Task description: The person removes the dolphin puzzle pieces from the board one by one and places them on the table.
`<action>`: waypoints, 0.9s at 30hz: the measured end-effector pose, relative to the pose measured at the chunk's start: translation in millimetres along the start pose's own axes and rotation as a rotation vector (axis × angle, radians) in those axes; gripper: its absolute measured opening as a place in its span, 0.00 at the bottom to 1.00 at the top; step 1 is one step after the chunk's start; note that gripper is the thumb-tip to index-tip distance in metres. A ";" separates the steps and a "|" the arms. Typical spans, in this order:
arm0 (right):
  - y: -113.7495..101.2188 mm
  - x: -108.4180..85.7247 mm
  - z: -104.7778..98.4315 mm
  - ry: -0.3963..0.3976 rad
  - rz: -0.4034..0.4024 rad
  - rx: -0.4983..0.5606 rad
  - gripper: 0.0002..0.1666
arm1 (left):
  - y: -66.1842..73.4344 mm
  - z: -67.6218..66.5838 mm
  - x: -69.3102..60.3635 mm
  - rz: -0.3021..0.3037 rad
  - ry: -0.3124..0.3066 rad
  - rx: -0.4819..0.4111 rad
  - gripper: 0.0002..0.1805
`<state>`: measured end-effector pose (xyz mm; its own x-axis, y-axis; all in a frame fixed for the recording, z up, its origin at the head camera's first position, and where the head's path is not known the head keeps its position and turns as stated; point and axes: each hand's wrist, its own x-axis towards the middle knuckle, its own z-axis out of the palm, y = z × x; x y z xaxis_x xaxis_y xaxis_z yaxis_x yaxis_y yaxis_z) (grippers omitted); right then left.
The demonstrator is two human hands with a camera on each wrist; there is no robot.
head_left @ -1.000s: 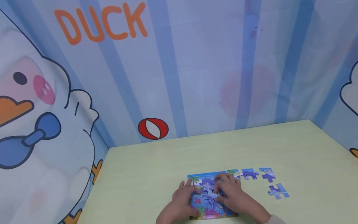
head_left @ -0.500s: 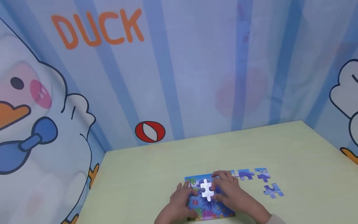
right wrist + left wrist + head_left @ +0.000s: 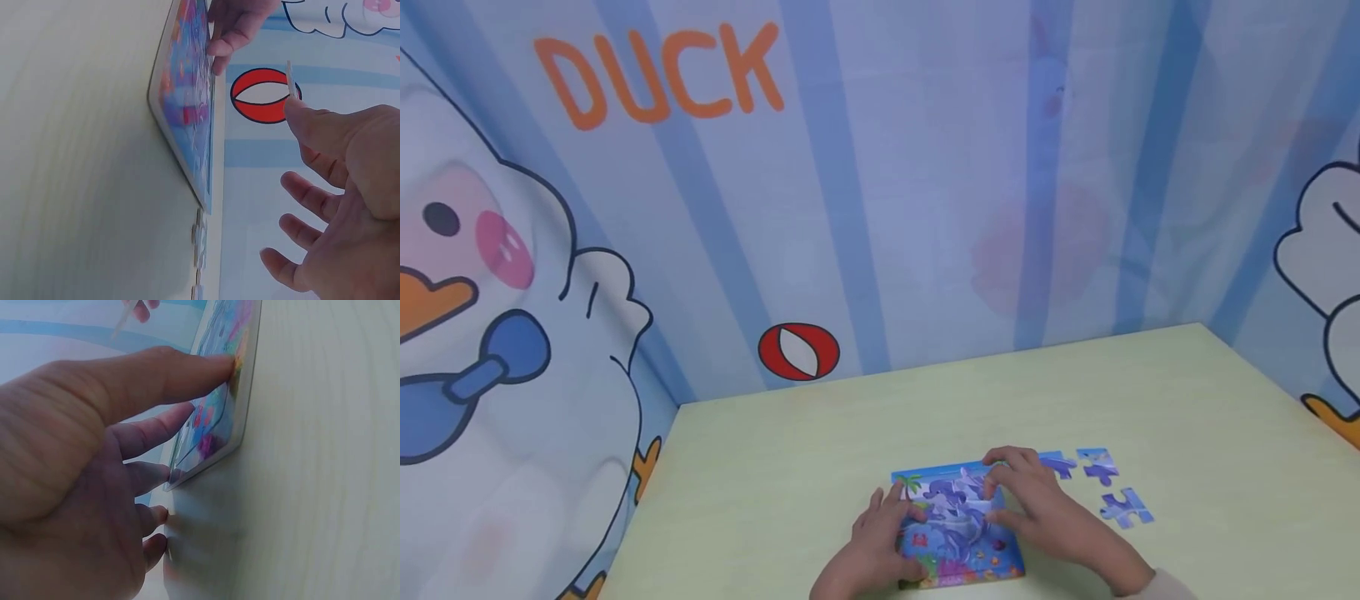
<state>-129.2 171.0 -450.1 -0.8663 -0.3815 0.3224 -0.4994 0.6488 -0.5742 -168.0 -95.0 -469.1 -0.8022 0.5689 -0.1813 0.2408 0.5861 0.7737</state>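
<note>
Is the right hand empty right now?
No, the right wrist view shows the right hand pinching a thin puzzle piece.

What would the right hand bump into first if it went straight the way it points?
Probably the puzzle board: the right hand points down and across it, though the gap is hard to judge.

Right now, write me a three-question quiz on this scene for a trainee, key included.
1. Which hand holds a puzzle piece in the air: (a) left or (b) right?
2. True or false: the left hand touches the puzzle board.
3. Fill in: in the head view, loose pieces lie on the table to the ___ of the puzzle board.

Key: 1. b, the right hand; 2. true; 3. right.
</note>
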 end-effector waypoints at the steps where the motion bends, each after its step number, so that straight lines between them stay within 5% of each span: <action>1: 1.4 -0.9 -1.1 0.002 -0.005 0.000 0.16 | 0.0 -0.2 0.0 0.000 -0.001 -0.003 0.23; 17: 40.0 -31.4 -21.1 0.103 0.008 -0.097 0.23 | 2.8 -1.3 4.1 -0.061 -0.019 -0.003 0.22; 27: 50.6 -44.3 -35.8 0.067 0.096 -0.176 0.21 | 5.1 -1.8 1.7 -0.042 -0.009 -0.007 0.22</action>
<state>-116.5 244.2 -466.5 -0.9057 -0.2714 0.3256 -0.4034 0.7875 -0.4659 -169.1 -92.1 -464.4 -0.8068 0.5486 -0.2191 0.2028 0.6055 0.7695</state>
